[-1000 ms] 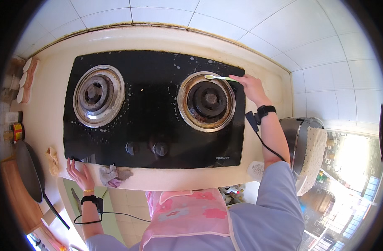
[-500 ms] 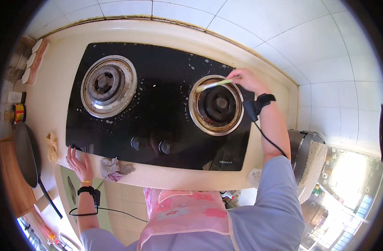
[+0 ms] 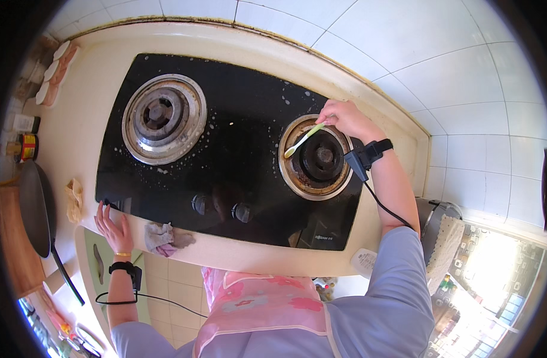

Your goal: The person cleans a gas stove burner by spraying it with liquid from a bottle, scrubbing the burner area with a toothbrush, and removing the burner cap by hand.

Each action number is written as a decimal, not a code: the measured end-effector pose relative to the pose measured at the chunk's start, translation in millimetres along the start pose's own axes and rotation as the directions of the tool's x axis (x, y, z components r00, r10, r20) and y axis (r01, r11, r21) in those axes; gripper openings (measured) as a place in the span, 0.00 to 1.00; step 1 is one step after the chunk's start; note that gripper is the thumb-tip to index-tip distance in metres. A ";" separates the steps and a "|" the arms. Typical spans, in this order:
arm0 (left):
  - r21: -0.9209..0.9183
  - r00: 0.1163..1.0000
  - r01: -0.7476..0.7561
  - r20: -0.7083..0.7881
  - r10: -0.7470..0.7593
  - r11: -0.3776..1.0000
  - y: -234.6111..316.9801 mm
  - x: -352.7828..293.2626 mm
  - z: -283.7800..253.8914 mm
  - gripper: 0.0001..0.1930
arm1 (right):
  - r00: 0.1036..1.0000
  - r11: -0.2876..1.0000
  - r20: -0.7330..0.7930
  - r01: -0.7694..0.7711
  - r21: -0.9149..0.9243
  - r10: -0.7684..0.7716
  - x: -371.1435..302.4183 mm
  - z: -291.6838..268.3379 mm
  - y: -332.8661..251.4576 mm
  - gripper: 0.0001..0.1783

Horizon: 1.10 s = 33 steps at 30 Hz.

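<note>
My right hand [image 3: 344,118] pinches the green handle of a toothbrush [image 3: 305,139]. Its pale head rests at the left side of the stained metal ring of the right burner [image 3: 292,171], beside the dark burner cap. The burner is set in a black glass cooktop [image 3: 237,125] spotted with whitish drops. Fingers spread, my left hand [image 3: 114,231] lies on the front counter edge by the cooktop's near left corner. A crumpled grey and pink cloth [image 3: 162,240] sits just right of that hand. The left burner [image 3: 160,119] has a shinier ring.
A black frying pan [image 3: 36,209] stands at the left, near a yellowish crumpled cloth [image 3: 74,200] and several jars [image 3: 27,146]. Two control knobs [image 3: 240,212] sit near the cooktop's front. White tiles [image 3: 405,53] rise behind. A dark appliance [image 3: 426,221] is at the right.
The toothbrush head has moved toward me along the burner ring's left side, and its handle now slants more steeply. My left hand stays by the cooktop corner. The whole view has shifted slightly.
</note>
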<state>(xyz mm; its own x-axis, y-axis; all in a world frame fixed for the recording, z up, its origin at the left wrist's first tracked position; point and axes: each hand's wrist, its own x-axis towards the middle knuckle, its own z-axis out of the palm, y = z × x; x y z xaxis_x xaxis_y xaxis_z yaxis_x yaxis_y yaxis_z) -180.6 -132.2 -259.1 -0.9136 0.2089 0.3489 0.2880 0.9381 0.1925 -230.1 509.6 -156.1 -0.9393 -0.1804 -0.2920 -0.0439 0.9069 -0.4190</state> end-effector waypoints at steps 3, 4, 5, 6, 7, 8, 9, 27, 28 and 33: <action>0.004 1.000 0.004 0.003 -0.004 1.000 -0.9 -0.6 -1.5 0.22 | 0.999 0.997 -0.014 -0.035 0.067 0.036 0.2 -7.6 5.4 0.07; 0.007 1.000 0.007 0.001 -0.007 1.000 0.1 -0.8 -2.0 0.22 | 0.999 0.997 -0.014 -0.035 0.065 0.036 -2.9 -10.4 17.6 0.07; 0.000 1.000 0.004 0.000 -0.004 1.000 1.7 1.4 -0.4 0.22 | 0.990 0.991 -0.104 -0.085 0.105 0.096 -10.8 -13.3 39.3 0.06; -0.004 1.000 -0.004 -0.004 0.004 1.000 2.8 3.4 0.6 0.23 | 0.969 0.981 -0.192 -0.125 0.151 0.153 -17.4 -15.2 60.0 0.06; -0.003 1.000 -0.009 -0.005 0.009 1.000 3.1 3.4 0.4 0.23 | 0.957 0.961 -0.166 -0.208 0.182 0.239 -21.8 -18.7 65.2 0.05; -0.003 1.000 -0.007 -0.005 0.007 1.000 2.9 4.1 0.8 0.23 | 0.957 0.961 -0.165 -0.208 0.182 0.238 -22.5 -14.4 68.4 0.05; -0.003 1.000 -0.015 -0.012 0.015 1.000 2.5 5.6 1.6 0.23 | 0.960 0.948 -0.151 -0.192 0.253 0.235 -25.0 -7.2 70.6 0.05; -0.013 0.999 -0.032 -0.004 0.032 0.999 0.1 3.7 2.2 0.23 | 0.890 0.943 -0.345 -0.219 0.251 0.299 -75.0 47.3 68.2 0.07; -0.005 1.000 -0.017 0.000 0.017 1.000 0.0 3.1 2.0 0.23 | 0.879 0.929 -0.338 -0.251 0.272 0.337 -82.6 47.5 70.6 0.07; -0.016 1.000 -0.014 -0.008 0.013 1.000 -0.5 0.3 -0.3 0.23 | 0.807 0.859 -0.339 -0.363 0.361 0.484 -163.2 55.9 103.1 0.07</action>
<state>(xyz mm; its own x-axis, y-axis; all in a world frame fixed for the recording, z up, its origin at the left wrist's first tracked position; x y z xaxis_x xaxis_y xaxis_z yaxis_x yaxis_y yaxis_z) -180.9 -132.7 -258.8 -0.9074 0.2193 0.3586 0.3050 0.9306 0.2024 -62.3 611.3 -199.7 -0.8945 0.4223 -0.1465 0.4262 0.7070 -0.5644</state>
